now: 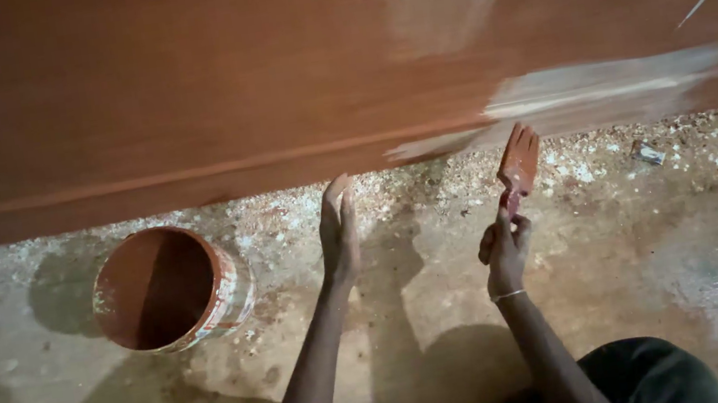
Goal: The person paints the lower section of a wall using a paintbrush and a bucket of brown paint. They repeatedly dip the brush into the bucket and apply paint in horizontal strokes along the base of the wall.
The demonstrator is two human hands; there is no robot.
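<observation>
Your right hand (504, 247) grips a brush (517, 162) near the wall's (179, 96) unpainted patch (603, 86); your left hand (340, 232) is open and flat, bucket (169, 289) to its left.

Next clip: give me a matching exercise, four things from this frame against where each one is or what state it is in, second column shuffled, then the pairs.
Things:
1. paint bucket
2. paintbrush
3. left hand
4. pale unpainted patch

Places or states:
A. open and flat, fingers pointing toward the board, holding nothing
B. on the right part of the red-brown board
C. gripped by the right hand, bristles up near the board's lower edge
D. standing on the concrete floor at the left, red-brown inside

Pairs: 1-D, 2-C, 3-A, 4-B
</observation>
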